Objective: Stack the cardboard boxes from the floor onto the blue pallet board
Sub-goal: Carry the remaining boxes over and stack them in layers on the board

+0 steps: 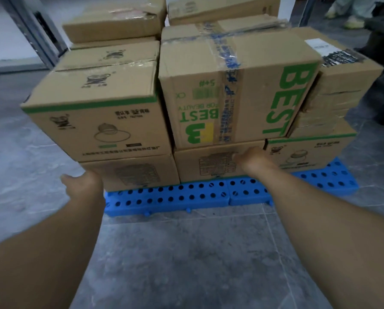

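From the head camera, the biggest worry was the tall box with the green word BEST point(235, 90). It sat tilted on top of the stack, leaning a bit to one side, and its right edge hung past the low box point(217, 162) under it, so a hard push down there could have made it slide or tip off. The right hand point(252, 158) was against the front of that low middle box, with its fingers bent at the box face; I could not tell if they pinched anything or just pressed. The left hand point(81, 182) was by the left corner of the bottom left box point(130, 172), with the thumb sticking out to the side; the rest of its fingers were hidden, so I could not tell if it held the box. If both hands shoved the bottom row too fast, the boxes on top might have wobbled, and a bottom box could have slipped on the blue pallet board point(171, 197). The boxes were brown cardboard, some with green stripes and a lamp picture point(97, 121), some with shiny tape on top. They were piled two or three high on the board, which was bright blue with many round holes and lay flat on the grey floor point(186, 264). No box was seen left on the floor near the person.
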The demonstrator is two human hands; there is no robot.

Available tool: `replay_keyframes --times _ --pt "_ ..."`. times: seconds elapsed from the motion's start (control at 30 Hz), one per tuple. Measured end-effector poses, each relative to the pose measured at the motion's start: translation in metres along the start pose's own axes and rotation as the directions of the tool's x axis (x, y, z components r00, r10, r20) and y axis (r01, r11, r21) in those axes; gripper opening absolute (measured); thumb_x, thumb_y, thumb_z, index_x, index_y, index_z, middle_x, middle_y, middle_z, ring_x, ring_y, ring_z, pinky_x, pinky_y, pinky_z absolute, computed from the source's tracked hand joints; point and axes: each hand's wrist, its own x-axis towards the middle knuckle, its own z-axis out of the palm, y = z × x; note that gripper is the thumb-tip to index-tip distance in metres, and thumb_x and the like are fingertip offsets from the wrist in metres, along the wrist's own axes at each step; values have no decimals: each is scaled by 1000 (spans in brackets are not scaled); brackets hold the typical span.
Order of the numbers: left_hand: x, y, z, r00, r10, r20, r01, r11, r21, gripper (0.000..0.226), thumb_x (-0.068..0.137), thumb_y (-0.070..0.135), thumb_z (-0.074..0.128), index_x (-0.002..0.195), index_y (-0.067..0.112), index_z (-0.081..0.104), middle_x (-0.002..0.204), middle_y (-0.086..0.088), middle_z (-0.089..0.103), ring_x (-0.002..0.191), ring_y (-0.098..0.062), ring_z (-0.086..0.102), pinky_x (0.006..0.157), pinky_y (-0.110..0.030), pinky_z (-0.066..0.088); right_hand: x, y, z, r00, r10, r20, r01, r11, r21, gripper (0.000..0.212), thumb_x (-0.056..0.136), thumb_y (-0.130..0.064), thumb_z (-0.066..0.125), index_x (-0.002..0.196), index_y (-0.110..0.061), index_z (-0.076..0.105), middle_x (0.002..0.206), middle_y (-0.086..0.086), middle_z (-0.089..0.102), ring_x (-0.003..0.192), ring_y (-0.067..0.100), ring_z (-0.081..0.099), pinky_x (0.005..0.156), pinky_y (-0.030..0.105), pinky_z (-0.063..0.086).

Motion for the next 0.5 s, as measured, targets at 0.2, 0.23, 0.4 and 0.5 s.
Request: replay_keyframes --times 0.2,0.23,0.4,0.5 --pt "13 8 -6 953 245 180 -229 968 -107 54 89 27 48 141 28 34 136 -1 49 123 -31 48 91 -39 44 -12 -37 29 976 -216 31 213 974 80 40 95 -38 47 114 -5 61 112 14 62 102 30 57 86 34 47" --pt "11 8 -6 944 261 204 -236 962 -136 52 87 25 50 137 29 39 128 1 55 120 -32 50 95 -41 44 -14 -44 32 970 -243 18 241 967 82 38 95 -37 47 107 -5 63 106 13 63 98 29 58 81 32 47" --pt "10 8 2 935 306 182 -265 940 -217 54 83 24 63 133 23 41 125 2 55 111 -16 49 91 -25 37 -13 -67 35 955 -287 -74 292 953 78 32 95 -35 47 104 -10 65 98 8 63 86 22 55 68 26 39" --pt "12 9 7 938 296 180 -253 940 -229 56 81 23 66 132 22 41 127 2 54 112 -18 49 92 -28 39 -12 -73 36 943 -324 -76 326 946 4 32 94 -38 50 104 -11 64 98 8 63 84 21 54 67 26 39"
